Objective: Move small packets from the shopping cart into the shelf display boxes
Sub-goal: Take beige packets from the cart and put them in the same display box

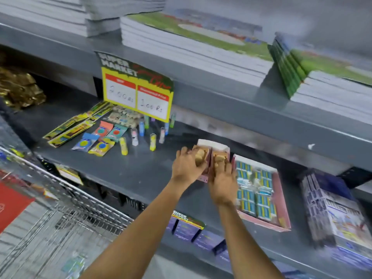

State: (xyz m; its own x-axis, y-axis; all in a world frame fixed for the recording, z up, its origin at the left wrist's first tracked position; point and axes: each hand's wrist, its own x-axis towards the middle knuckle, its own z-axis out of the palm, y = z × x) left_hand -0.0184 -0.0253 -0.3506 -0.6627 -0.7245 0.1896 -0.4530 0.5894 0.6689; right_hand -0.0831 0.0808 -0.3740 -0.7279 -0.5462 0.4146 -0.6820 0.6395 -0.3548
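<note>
A small pink display box (219, 148) stands on the grey middle shelf (128, 170). Both my hands are inside it. My left hand (186, 166) presses tan packets (200, 156) into the box's left half. My right hand (222, 182) rests flat with its fingers on tan packets (218, 159) in the right half. Whether either hand grips a packet is unclear because of blur. Right of it lies a larger pink display box (281, 200) holding several blue packets. The wire shopping cart (66, 214) is at lower left, a greenish packet (74, 264) lying inside it.
Glue sticks (153, 141), round colourful packs (100, 137) and long yellow packs (70, 129) lie on the shelf at left under a yellow price sign (136, 95). Notebook stacks (191, 49) fill the upper shelf. A printed carton (338, 214) stands at right. Purple boxes (185, 228) sit below.
</note>
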